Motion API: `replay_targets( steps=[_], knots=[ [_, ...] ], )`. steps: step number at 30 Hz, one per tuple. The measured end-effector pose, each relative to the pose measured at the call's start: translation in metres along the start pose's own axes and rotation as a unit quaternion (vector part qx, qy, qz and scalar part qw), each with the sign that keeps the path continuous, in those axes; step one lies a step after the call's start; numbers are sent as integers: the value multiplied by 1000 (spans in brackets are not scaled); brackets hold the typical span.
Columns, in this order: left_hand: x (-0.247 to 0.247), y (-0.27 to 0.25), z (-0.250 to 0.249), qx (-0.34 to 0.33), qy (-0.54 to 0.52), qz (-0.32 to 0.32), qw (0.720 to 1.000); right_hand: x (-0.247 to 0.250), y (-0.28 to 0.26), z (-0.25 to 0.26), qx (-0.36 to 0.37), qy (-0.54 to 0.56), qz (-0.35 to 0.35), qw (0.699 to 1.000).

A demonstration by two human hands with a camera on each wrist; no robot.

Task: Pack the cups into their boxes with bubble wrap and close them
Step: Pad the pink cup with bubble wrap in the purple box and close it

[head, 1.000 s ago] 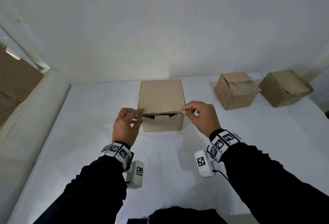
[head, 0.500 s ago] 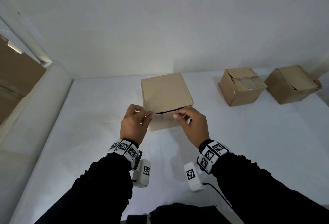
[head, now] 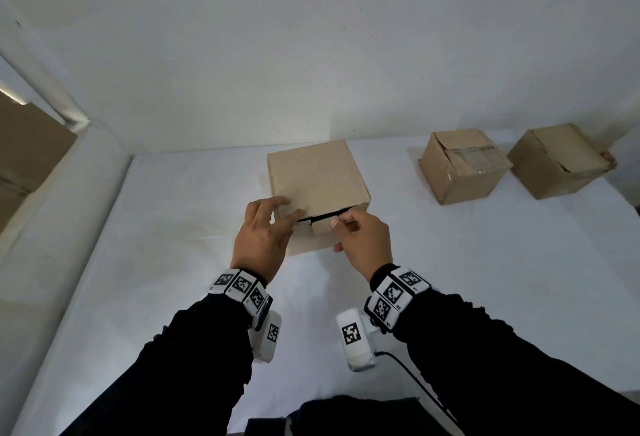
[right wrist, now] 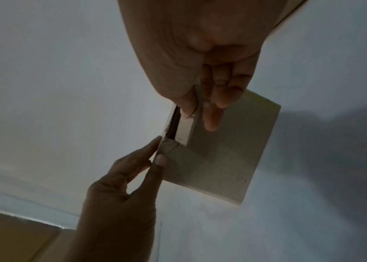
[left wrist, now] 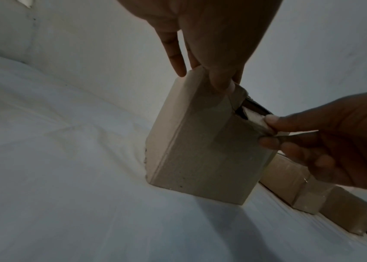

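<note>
A plain cardboard box [head: 315, 179] stands on the white cloth in front of me, its lid down except for a dark slit along the front edge. My left hand [head: 291, 210] pinches the lid's front-left corner, fingers on top and thumb on the front face. My right hand [head: 338, 224] pinches the lid's small tuck flap [left wrist: 254, 120] at the middle of that front edge, between thumb and forefinger. The right wrist view shows the flap [right wrist: 185, 127] standing just outside the box front [right wrist: 227, 159]. No cup or wrap inside the box shows.
Two more cardboard boxes stand at the back right: one [head: 460, 172] with a clear sheet across its top, and one [head: 561, 165] with folded flaps. A white wall rises close behind. A padded ledge [head: 52, 210] borders the left. Bare cloth lies all round the boxes.
The box has turned a little on the cloth. My right hand has slid from the lid's right front corner to the centre tuck flap. My left hand has stayed at the left corner.
</note>
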State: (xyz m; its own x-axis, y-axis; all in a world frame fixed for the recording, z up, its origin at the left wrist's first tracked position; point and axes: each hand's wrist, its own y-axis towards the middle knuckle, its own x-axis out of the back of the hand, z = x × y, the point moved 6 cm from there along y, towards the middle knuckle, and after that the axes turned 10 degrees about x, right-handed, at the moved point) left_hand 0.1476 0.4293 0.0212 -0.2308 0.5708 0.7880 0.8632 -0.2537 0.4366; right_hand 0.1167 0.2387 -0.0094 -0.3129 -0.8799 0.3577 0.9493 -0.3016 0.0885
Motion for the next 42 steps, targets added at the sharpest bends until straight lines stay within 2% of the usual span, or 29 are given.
replay_targets(
  steps=[6,14,17,20,22,25,30,33,37,39,42],
  knots=[
    [-3,2,2,-10,11,22,1000,-5,1,-2,-42,99,-96,990],
    [-6,5,2,-24,29,27,999,-11,-7,-9,-57,227,-116,965],
    [-7,5,1,-37,43,26,998,-11,-7,-9,-54,229,-133,963],
    [-7,5,-1,-42,42,23,998,-11,-5,-10,-40,186,-154,970],
    [-3,6,-3,-29,22,20,999,-13,-2,-10,-46,182,-168,968],
    [-2,13,-7,2,16,17,1000,-15,2,-11,-66,234,-181,953],
    [-12,27,-9,37,56,1,998,-18,6,-13,-92,307,-148,936],
    [-17,28,-9,24,86,-6,996,-16,9,-16,-101,256,-134,952],
    [-18,29,-17,14,137,-5,991,-10,13,-16,-75,161,-161,971],
    [-18,30,-20,24,152,-7,988,-6,17,-11,-34,103,-162,981],
    [-18,31,-21,35,158,-8,987,6,28,0,74,-10,-153,985]
  ],
)
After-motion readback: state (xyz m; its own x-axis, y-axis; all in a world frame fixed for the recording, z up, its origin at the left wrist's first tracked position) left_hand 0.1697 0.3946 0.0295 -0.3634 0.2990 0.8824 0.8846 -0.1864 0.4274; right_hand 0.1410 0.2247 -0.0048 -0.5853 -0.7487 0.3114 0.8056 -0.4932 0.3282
